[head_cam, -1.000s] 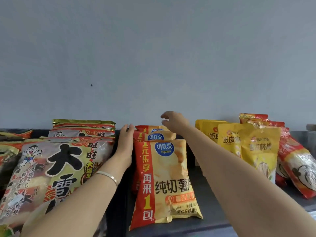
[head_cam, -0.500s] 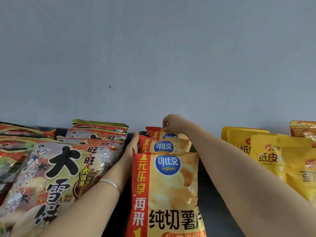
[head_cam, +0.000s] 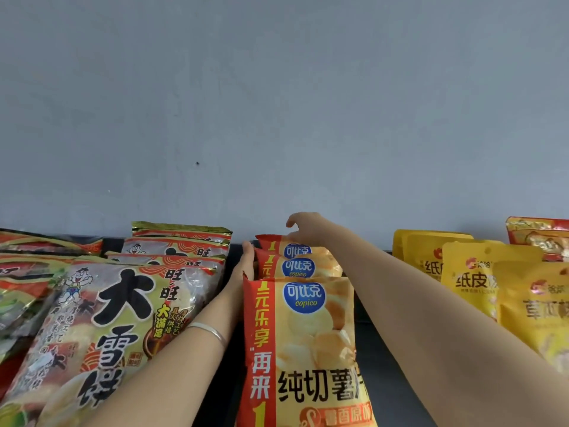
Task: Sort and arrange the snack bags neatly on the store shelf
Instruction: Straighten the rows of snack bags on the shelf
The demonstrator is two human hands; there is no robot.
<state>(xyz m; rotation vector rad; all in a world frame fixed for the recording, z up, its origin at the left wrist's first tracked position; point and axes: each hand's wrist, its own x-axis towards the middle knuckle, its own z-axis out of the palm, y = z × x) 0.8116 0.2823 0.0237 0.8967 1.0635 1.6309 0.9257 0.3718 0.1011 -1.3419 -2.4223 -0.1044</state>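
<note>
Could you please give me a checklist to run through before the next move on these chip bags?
1. Left hand flat against chip bags' side: ok.
2. Right hand gripping back chip bag: cannot tell.
3. Three chip bags in line, labels forward: ok.
4. Bare shelf between chip bags and yellow bags: ok.
5. Cracker bags at left tidy: not ok, askew.

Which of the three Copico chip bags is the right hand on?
The rearmost Copico bag, nearest the wall: the right hand curls over its top edge, clear of the middle bag and front bag.
</note>
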